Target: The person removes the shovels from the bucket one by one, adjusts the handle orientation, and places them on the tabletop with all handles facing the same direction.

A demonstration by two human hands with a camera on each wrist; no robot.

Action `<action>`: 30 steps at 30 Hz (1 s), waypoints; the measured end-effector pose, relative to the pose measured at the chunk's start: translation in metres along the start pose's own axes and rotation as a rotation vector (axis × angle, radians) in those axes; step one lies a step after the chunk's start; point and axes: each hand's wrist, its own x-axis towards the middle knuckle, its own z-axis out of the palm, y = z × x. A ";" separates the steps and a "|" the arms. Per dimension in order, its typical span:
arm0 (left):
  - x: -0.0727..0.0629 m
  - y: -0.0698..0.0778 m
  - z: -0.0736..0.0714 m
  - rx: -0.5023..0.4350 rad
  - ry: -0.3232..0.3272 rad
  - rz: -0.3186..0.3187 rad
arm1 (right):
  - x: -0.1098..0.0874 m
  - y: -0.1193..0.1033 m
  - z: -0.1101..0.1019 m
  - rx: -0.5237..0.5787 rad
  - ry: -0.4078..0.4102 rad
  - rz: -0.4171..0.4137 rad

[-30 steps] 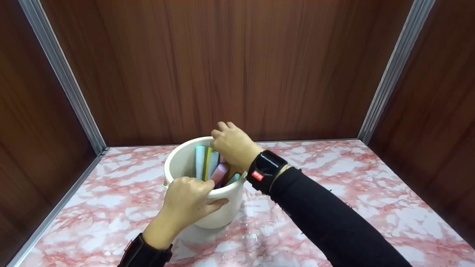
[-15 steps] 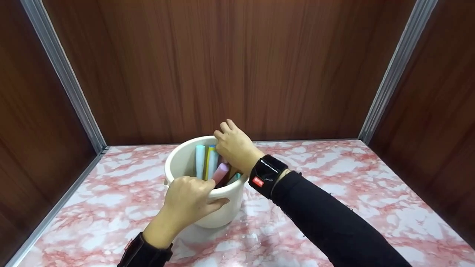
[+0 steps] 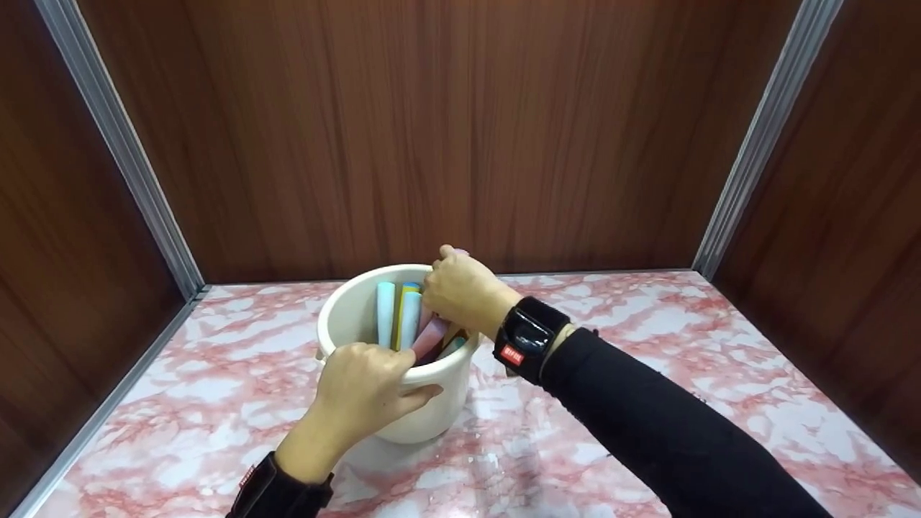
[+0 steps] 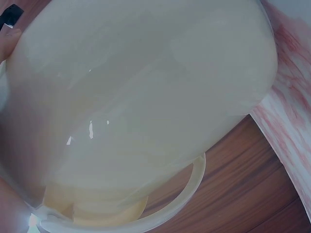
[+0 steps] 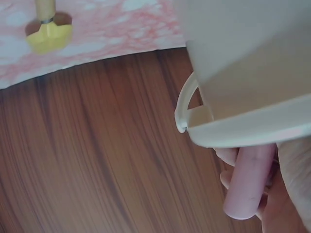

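A cream plastic bucket (image 3: 432, 403) stands upright on the table. My left hand (image 3: 363, 385) grips its near rim, thumb outside. Inside stand several tubes or rods, among them a pale blue one (image 3: 386, 309), a yellow one (image 3: 401, 324) and a pink one (image 3: 429, 339). My right hand (image 3: 464, 291) is at the bucket's far right rim with curled fingers. In the right wrist view the fingers of that hand (image 5: 286, 204) wrap a pink tube (image 5: 249, 182), its smooth end sticking out past the rim. In the left wrist view the bucket wall (image 4: 155, 87) fills most of the picture.
A yellow star-shaped head (image 5: 48, 38) on a wooden handle is on the marbled table (image 5: 121, 29) in the right wrist view. The bucket's curved handle (image 4: 189, 189) hangs at its side. Brown wood-grain panels (image 3: 460, 129) surround the table on three sides.
My right hand has shifted slightly right and its fingers have curled closer; a pink tube end now shows by its fingertips. The left hand and bucket stay nearly still.
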 end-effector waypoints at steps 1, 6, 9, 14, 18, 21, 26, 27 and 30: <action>0.000 0.000 0.000 0.000 0.000 -0.001 | -0.001 0.001 0.000 -0.004 0.004 -0.009; 0.000 0.000 0.000 -0.004 -0.001 -0.006 | -0.007 0.011 0.002 -0.018 0.063 -0.034; 0.000 -0.001 0.000 -0.003 -0.004 -0.009 | -0.012 0.020 0.004 -0.015 0.127 -0.027; 0.001 -0.002 0.000 -0.005 -0.006 -0.010 | -0.019 0.035 0.004 -0.016 0.176 0.000; 0.000 -0.002 0.001 -0.014 0.004 -0.011 | -0.024 0.044 0.005 -0.027 0.165 0.023; 0.000 -0.001 0.001 -0.019 0.010 -0.013 | -0.029 0.051 0.007 -0.032 0.150 0.036; 0.000 0.000 0.002 -0.023 0.006 -0.016 | -0.040 0.069 0.007 -0.021 0.151 0.054; 0.000 0.000 0.002 -0.022 0.006 -0.016 | -0.042 0.074 0.006 -0.019 0.155 0.060; 0.001 -0.001 0.003 -0.018 0.011 -0.013 | -0.050 0.086 0.005 -0.026 0.170 0.088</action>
